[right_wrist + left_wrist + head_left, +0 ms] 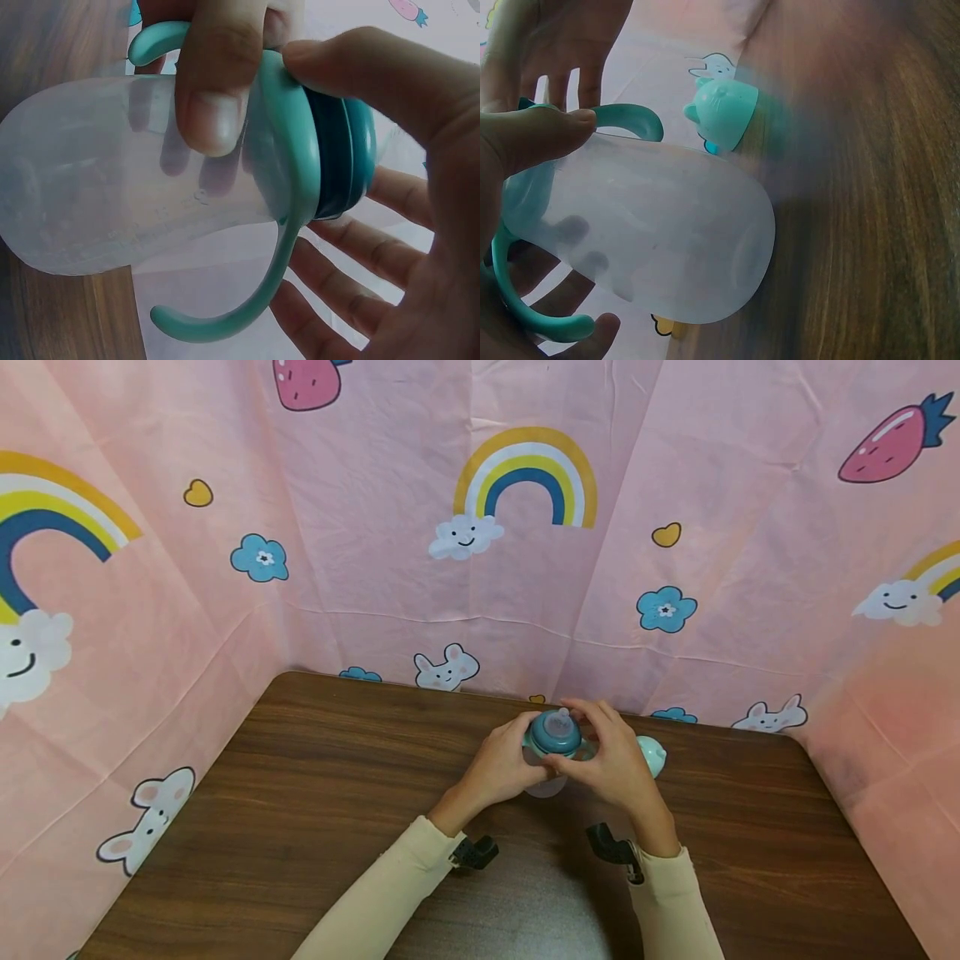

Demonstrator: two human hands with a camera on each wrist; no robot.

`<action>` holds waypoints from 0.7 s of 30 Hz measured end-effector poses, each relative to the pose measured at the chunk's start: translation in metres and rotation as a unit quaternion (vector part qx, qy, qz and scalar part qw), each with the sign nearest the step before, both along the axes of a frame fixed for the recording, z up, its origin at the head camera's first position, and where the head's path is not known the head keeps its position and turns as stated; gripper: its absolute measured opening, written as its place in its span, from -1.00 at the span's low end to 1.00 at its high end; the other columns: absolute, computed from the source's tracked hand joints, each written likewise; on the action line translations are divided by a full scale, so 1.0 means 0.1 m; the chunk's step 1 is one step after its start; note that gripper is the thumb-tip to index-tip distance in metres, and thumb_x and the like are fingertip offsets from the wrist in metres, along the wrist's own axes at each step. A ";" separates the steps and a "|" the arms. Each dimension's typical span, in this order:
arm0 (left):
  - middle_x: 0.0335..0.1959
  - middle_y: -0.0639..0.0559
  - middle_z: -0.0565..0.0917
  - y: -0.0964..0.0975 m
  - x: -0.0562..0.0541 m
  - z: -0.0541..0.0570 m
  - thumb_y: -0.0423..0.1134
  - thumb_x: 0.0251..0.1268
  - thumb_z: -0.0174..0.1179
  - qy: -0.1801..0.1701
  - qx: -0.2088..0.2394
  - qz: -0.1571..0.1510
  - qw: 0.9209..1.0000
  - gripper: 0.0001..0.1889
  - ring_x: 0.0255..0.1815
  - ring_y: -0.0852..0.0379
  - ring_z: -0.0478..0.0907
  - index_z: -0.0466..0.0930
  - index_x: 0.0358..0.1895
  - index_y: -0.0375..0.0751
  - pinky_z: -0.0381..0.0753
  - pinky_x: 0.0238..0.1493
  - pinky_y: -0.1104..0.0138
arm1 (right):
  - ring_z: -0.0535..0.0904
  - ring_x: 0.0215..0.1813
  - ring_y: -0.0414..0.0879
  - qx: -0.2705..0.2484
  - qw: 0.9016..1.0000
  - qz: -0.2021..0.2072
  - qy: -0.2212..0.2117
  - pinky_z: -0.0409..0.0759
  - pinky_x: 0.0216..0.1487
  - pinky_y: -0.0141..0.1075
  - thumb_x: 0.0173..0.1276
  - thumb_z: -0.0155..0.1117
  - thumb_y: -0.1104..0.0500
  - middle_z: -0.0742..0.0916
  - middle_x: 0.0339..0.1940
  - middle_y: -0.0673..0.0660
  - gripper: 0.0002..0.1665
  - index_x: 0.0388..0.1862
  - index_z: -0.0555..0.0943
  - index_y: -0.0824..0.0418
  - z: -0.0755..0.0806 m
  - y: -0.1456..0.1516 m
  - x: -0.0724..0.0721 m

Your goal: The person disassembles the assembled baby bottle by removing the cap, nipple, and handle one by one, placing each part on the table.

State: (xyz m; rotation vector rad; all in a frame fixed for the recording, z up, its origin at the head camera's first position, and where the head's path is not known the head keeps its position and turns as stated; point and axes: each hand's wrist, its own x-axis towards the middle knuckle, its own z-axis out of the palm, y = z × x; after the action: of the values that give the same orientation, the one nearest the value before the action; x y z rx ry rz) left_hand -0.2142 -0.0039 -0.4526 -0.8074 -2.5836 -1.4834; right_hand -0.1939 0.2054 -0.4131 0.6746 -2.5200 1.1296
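Observation:
Both hands are on a baby bottle (67, 172) with a frosted, see-through body, held over the table. It has a mint-green handle piece (202, 328) with two curved arms, a dark teal collar (334, 150) and a clear nipple (558, 723) pointing upward. My left hand (495, 764) grips the body just under the collar, thumb across its near side and fingers round the far side. At the collar, my right hand (611, 758) has its thumb on the near edge and its fingers spread round behind.
A mint-green bottle cap (651, 756) with small ears stands on the brown wooden table (322, 793), just right of the right hand. Pink printed cloth (375, 502) hangs behind the table and along its sides. Black wrist mounts (474, 852) sit at both cream sleeves.

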 end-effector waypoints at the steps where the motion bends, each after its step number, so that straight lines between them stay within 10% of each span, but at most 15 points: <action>1: 0.34 -0.25 0.67 0.00 0.00 0.00 -0.18 0.29 0.63 0.000 0.000 0.000 1.000 -0.18 0.33 -0.18 0.65 0.44 0.53 -0.37 0.63 0.35 -0.08 | 0.71 0.11 0.10 -0.003 1.000 0.004 -0.002 0.75 0.12 0.23 0.19 0.81 0.15 0.70 0.10 0.18 -0.11 0.48 0.60 0.20 0.00 0.01 0.00; 11: 0.38 -0.25 0.65 0.00 -0.01 -0.01 -0.19 0.28 0.64 -0.008 -0.002 0.003 1.000 -0.16 0.37 -0.19 0.63 0.43 0.55 -0.36 0.60 0.40 -0.10 | 0.68 0.20 0.12 -0.010 0.999 0.027 -0.021 0.75 0.19 0.12 0.20 0.77 0.21 0.68 0.19 0.19 -0.09 0.51 0.58 0.21 0.02 0.01 0.02; 21: 0.39 -0.25 0.65 -0.01 -0.01 -0.02 -0.20 0.29 0.62 -0.016 -0.002 0.001 1.000 -0.17 0.38 -0.19 0.62 0.42 0.56 -0.35 0.60 0.39 -0.11 | 0.67 0.06 0.13 0.011 0.999 -0.034 -0.021 0.73 0.08 0.20 0.13 0.85 0.02 0.65 0.15 0.23 -0.01 0.51 0.59 0.18 0.00 -0.05 0.04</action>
State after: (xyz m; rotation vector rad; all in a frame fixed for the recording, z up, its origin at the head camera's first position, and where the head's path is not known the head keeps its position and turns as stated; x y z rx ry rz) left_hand -0.2154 -0.0047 -0.4549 -0.7881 -2.6114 -1.5030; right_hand -0.1899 0.2007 -0.4133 0.5728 -2.5734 1.1063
